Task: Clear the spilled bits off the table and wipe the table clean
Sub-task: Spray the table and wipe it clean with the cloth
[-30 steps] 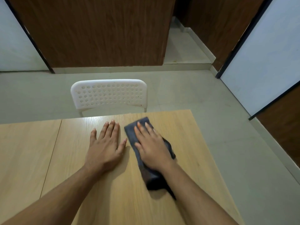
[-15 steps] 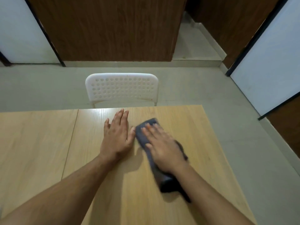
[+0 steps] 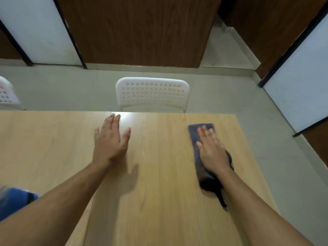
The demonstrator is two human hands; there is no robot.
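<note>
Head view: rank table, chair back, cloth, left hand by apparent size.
1. table, fills most of the lower frame
2. chair back
3. cloth and left hand: look alike; the right hand covers much of the cloth, so unranked.

Single head-worn wide-angle view, looking forward and down, close over table (image 3: 159, 192); chair (image 3: 152, 93) beyond far edge.

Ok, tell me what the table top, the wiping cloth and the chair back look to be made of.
Table: light wood-grain surface, probably laminate or veneer; a smooth sheen near its far edge.
Cloth: dark grey-blue soft fabric, matte, bunched under the right hand; perhaps microfibre.
Chair: white moulded plastic by the look, with rows of round holes.
</note>
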